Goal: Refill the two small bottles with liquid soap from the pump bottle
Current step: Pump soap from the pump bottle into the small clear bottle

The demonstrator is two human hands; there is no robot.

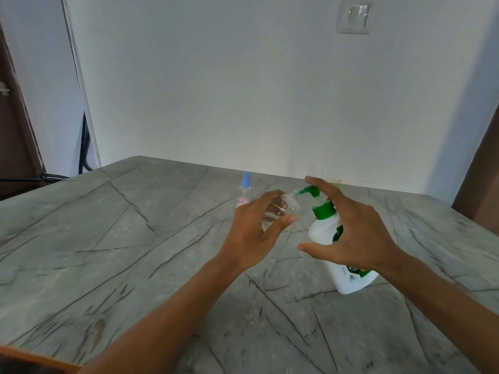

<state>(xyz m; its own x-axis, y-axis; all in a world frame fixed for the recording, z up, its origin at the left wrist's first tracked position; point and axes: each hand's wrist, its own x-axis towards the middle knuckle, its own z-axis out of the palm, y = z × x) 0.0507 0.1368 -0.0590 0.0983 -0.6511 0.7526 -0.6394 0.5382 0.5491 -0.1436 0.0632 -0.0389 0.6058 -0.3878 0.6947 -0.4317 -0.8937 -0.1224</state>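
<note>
A: Left hand (256, 233)?

B: Curled round the small clear bottle (280, 211), thumb across the front, fingers behind. The bottle is off the table (108, 238), tilted, with no cap and its open mouth pointing right.

A: Mouth where?

B: Right at the tip of the green pump head (310, 191). Touching or just beside it, can't tell, it's blurry.

A: Right hand (359, 238)?

B: Spread wide over the pump bottle (324, 233). The index finger (321, 186) lies straight on top of the pump head and the thumb sticks out in front of the white body. It isn't wrapped round anything.

A: Where's the pump bottle?

B: Standing on the table, right of centre, partly behind the right hand. It has a white body and a green collar.

A: Second small one?

B: The blue-capped bottle (245, 188) is upright on the table, just behind the left hand, near the wall, with its cap on. No hand touches it.

A: Anything else?

B: A light switch (355, 16) high on the wall.
</note>
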